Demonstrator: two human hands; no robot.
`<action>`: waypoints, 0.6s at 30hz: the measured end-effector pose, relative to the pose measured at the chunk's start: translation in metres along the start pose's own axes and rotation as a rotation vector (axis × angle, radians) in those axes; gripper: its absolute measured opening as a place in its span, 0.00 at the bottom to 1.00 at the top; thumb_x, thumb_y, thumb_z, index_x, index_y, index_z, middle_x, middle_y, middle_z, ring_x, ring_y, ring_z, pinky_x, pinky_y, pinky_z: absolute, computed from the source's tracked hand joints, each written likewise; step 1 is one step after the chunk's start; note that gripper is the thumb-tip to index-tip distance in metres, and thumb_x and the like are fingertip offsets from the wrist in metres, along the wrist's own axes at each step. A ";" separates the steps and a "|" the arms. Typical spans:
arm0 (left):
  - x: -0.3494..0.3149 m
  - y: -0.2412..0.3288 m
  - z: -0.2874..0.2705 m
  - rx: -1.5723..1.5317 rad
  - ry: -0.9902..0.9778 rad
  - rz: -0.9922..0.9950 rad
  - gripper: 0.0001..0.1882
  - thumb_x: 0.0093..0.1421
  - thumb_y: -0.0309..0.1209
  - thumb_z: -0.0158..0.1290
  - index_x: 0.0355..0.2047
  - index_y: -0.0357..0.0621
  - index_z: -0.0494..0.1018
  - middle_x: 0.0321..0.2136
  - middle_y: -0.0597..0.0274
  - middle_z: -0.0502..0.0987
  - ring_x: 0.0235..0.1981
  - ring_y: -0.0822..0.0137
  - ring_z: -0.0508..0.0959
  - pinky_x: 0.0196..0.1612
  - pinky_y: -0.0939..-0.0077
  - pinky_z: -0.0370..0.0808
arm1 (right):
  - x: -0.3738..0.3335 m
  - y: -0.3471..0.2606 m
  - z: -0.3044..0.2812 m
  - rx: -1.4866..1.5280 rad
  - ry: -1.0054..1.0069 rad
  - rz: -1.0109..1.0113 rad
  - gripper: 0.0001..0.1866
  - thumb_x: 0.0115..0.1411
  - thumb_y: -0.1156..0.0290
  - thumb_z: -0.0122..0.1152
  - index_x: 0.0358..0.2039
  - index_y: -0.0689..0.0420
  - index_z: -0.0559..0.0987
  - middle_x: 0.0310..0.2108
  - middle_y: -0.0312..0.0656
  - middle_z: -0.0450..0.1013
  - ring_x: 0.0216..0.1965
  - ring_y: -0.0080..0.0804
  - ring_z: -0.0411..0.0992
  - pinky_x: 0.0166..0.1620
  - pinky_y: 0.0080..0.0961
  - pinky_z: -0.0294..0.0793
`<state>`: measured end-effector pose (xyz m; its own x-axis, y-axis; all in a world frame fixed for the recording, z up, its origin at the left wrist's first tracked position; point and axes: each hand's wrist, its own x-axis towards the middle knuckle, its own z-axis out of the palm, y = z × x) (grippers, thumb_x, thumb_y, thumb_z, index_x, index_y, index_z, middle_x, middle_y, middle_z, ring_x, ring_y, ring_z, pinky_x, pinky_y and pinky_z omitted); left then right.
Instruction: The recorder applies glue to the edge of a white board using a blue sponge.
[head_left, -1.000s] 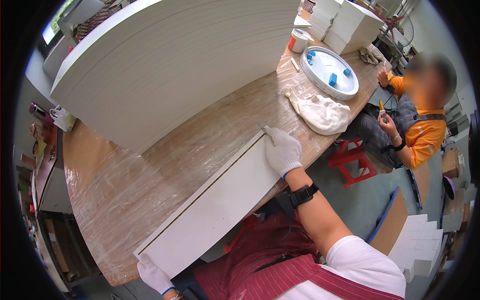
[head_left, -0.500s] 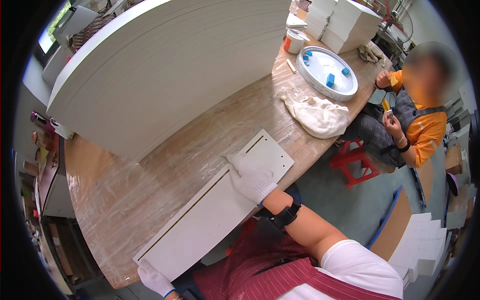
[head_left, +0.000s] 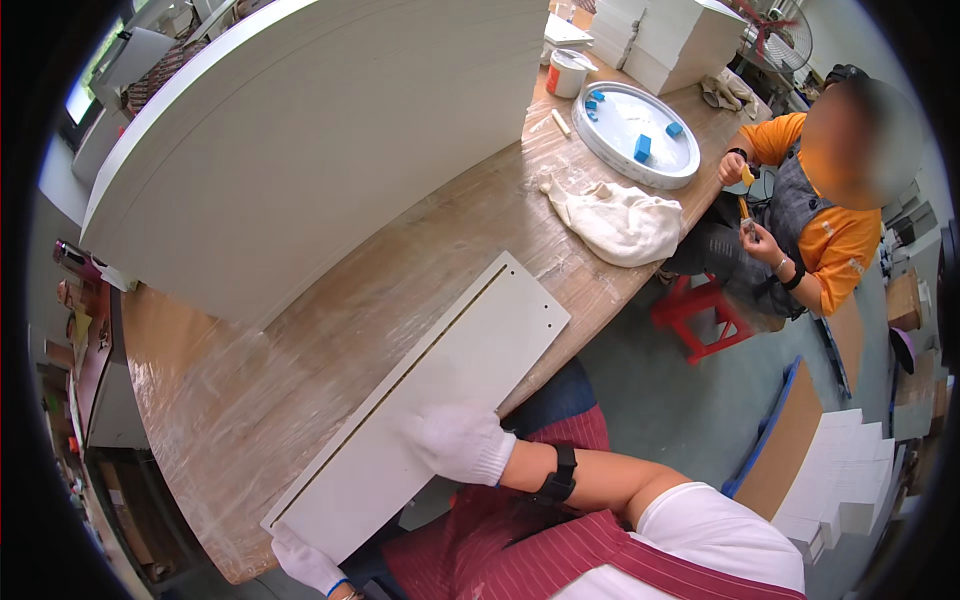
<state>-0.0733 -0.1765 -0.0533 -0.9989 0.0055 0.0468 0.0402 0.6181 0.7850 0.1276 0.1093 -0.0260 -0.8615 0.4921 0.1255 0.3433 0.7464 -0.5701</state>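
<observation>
A long white board (head_left: 450,360) lies slantwise on the table, with a dark groove along its far long edge and small holes at its right end. My left hand (head_left: 305,562), in a white knit glove, closes on the board's near left corner. Over the middle of the board, close to its near edge, is my right hand (head_left: 462,440), gloved the same way. Its fingers are smeared by motion, and whatever may be under them is hidden.
A tall stack of white panels (head_left: 330,150) fills the table's far side. Toward the right lie a white cloth (head_left: 625,225) and a round lid (head_left: 685,172) holding blue blocks, beside a white tub (head_left: 567,75). A co-worker in orange (head_left: 835,240) sits by a red stool (head_left: 700,315).
My right hand has slid from the board's right end down toward its middle, nearer to me. My left hand stays at the corner. The whole view has shifted slightly.
</observation>
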 end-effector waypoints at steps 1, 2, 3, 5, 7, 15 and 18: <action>-0.001 0.000 0.004 -0.038 0.006 0.016 0.28 0.72 0.50 0.48 0.31 0.33 0.72 0.26 0.63 0.74 0.27 0.72 0.70 0.34 0.74 0.72 | -0.005 -0.007 0.019 0.044 -0.006 -0.033 0.23 0.59 0.70 0.52 0.56 0.48 0.75 0.29 0.43 0.76 0.30 0.44 0.77 0.33 0.41 0.76; -0.002 0.002 0.004 -0.037 0.004 0.019 0.28 0.72 0.50 0.48 0.31 0.33 0.72 0.26 0.63 0.74 0.27 0.72 0.70 0.34 0.74 0.72 | -0.005 -0.003 0.018 0.046 -0.004 -0.030 0.23 0.59 0.70 0.52 0.56 0.48 0.75 0.29 0.43 0.76 0.30 0.44 0.77 0.33 0.41 0.76; -0.004 0.005 0.005 -0.058 0.004 0.009 0.27 0.71 0.50 0.48 0.31 0.33 0.72 0.27 0.63 0.75 0.27 0.72 0.71 0.34 0.74 0.72 | -0.006 0.002 0.016 0.059 0.013 -0.017 0.21 0.59 0.69 0.52 0.54 0.51 0.76 0.30 0.44 0.76 0.31 0.45 0.77 0.33 0.42 0.76; -0.004 0.004 0.003 -0.076 0.005 -0.003 0.27 0.71 0.50 0.49 0.32 0.33 0.72 0.27 0.63 0.75 0.28 0.72 0.71 0.35 0.74 0.73 | -0.010 0.019 -0.005 0.046 0.112 0.068 0.21 0.59 0.69 0.54 0.53 0.52 0.77 0.29 0.44 0.76 0.29 0.42 0.77 0.32 0.41 0.76; -0.001 -0.005 0.001 -0.118 -0.007 0.002 0.27 0.71 0.49 0.49 0.32 0.33 0.73 0.28 0.63 0.76 0.28 0.71 0.72 0.35 0.74 0.73 | -0.017 0.062 -0.030 -0.142 0.448 0.146 0.19 0.58 0.69 0.57 0.51 0.51 0.80 0.26 0.43 0.76 0.26 0.40 0.76 0.30 0.39 0.75; 0.001 0.002 -0.006 0.004 -0.025 0.016 0.27 0.72 0.49 0.47 0.35 0.29 0.72 0.30 0.57 0.78 0.29 0.68 0.74 0.36 0.73 0.75 | -0.010 0.102 -0.073 0.178 0.999 0.344 0.11 0.59 0.75 0.62 0.42 0.56 0.84 0.32 0.46 0.80 0.31 0.43 0.79 0.36 0.31 0.79; 0.007 -0.006 -0.003 0.000 -0.014 0.020 0.27 0.72 0.48 0.47 0.34 0.31 0.73 0.29 0.59 0.77 0.28 0.69 0.73 0.35 0.73 0.74 | 0.011 0.010 -0.016 0.094 0.304 -0.002 0.22 0.55 0.69 0.58 0.52 0.55 0.78 0.30 0.43 0.76 0.30 0.41 0.77 0.32 0.37 0.76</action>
<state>-0.0802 -0.1825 -0.0563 -0.9981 0.0286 0.0539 0.0600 0.6177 0.7841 0.1272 0.1290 -0.0175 -0.7056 0.6129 0.3558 0.2935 0.7097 -0.6405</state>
